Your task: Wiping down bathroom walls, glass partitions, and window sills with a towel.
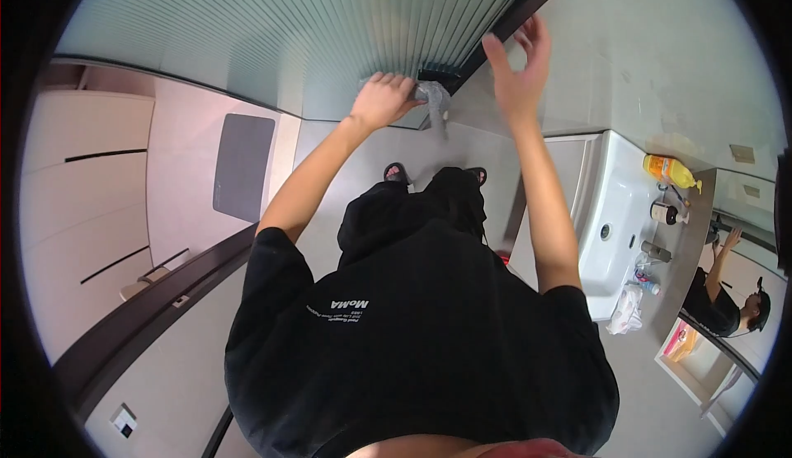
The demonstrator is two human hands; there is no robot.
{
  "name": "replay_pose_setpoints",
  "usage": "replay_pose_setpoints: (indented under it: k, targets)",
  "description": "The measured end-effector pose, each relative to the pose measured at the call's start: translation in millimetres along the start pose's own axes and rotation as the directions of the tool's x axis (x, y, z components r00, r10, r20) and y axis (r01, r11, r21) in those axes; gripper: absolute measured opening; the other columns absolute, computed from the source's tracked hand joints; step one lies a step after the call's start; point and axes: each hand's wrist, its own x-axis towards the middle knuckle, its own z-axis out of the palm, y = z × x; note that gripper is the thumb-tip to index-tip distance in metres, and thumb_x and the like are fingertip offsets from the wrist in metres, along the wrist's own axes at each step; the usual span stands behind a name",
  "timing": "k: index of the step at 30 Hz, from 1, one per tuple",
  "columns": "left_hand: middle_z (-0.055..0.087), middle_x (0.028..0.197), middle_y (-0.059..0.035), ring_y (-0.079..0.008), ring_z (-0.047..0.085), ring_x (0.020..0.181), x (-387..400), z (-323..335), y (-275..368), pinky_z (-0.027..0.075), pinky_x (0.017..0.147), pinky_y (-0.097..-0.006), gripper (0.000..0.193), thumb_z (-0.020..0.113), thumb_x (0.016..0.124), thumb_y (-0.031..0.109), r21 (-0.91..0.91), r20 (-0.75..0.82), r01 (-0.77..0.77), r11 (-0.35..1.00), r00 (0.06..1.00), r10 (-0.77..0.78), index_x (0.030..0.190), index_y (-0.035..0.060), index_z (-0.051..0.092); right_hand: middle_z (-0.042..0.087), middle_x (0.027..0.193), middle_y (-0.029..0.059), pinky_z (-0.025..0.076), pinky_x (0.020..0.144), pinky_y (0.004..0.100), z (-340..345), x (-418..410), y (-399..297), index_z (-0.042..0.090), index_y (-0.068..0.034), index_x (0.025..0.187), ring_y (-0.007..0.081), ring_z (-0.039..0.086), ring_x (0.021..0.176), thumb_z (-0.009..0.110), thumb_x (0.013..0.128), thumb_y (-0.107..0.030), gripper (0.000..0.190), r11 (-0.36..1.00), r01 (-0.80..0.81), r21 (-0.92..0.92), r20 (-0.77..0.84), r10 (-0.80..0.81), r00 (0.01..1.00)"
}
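My left hand (385,99) is closed on a grey cloth (435,96), whose loose end hangs down to the right of my fingers. Hand and cloth are at the lower part of a ribbed glass panel (334,31), beside a dark fitting (440,74) near the panel's dark frame (526,9). My right hand (521,65) is raised by that frame, thumb and fingers apart, holding nothing. Whether its fingertips touch the frame or the wall, I cannot tell.
To the right is a white washbasin (597,210) with a yellow pump bottle (671,171), a dark pump bottle (665,212) and a plastic bag (626,309) along its edge. A mirror (742,260) stands beyond. Left, a grey mat (243,167) lies past the doorway.
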Motion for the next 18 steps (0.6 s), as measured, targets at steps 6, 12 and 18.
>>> replay_pose_setpoints:
  k: [6,12,18]
  targets:
    - [0.068,0.089,-0.0093,-0.0307,0.069,0.089,0.3,0.8,19.2,0.052,0.085,-0.0403,0.042,0.076,0.086,0.043,0.048,0.013,0.068,0.997,0.998,-0.068,0.100,0.0063,0.063,0.074,0.097,0.0089,0.054,0.085,0.0328,42.9,18.1,16.3,0.060,0.002,0.122,0.0152,0.067,0.088,0.084,0.088,-0.043,0.061,0.921,-0.098,0.377,0.101,0.065,0.993]
    - [0.069,0.088,-0.0111,-0.0304,0.070,0.088,10.8,10.8,23.2,0.053,0.079,-0.0430,0.039,0.074,0.089,0.041,0.042,0.123,0.065,0.997,0.990,-0.070,0.095,0.0065,0.057,0.072,0.083,0.0068,0.054,0.067,0.0298,50.2,7.9,32.6,0.062,0.003,0.117,0.0134,0.065,0.073,0.078,0.092,-0.049,0.059,0.969,0.014,0.248,0.002,-0.015,1.000]
    - [0.070,0.086,-0.0127,-0.0314,0.071,0.083,-1.6,-4.3,-18.2,0.054,0.077,-0.0431,0.039,0.066,0.094,0.045,-0.002,0.125,-0.096,0.995,0.988,0.096,0.094,0.0067,0.059,0.060,0.077,-0.0018,0.043,0.061,0.0271,54.7,10.7,25.2,0.061,0.001,0.094,0.0098,0.051,0.070,0.065,0.100,-0.055,0.057,0.960,0.101,0.261,-0.093,-0.079,0.993]
